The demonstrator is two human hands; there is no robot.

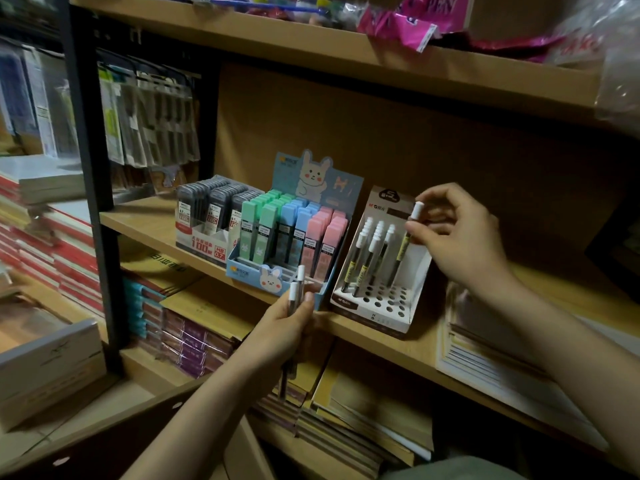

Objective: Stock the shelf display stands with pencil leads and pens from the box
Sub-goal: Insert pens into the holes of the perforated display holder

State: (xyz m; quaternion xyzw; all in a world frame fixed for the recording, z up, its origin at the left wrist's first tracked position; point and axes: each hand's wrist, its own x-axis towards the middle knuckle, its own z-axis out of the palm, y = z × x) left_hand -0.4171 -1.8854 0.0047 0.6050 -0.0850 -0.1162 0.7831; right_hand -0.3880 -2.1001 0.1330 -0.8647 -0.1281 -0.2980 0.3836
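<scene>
The right hand (460, 233) pinched a white-capped tube (403, 244) over the white stand (381, 306). The left hand (287, 323) gripped spare tubes (297, 289) below the shelf (145, 216).

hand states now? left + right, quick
Left hand: grips spare white-capped pens, below the shelf edge.
Right hand: pinches one white-capped pen, over the white display stand.

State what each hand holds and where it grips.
The right hand pinches one white-capped tube near its cap, lower end in the white stand. The left hand grips a few spare tubes around their middles.
</scene>
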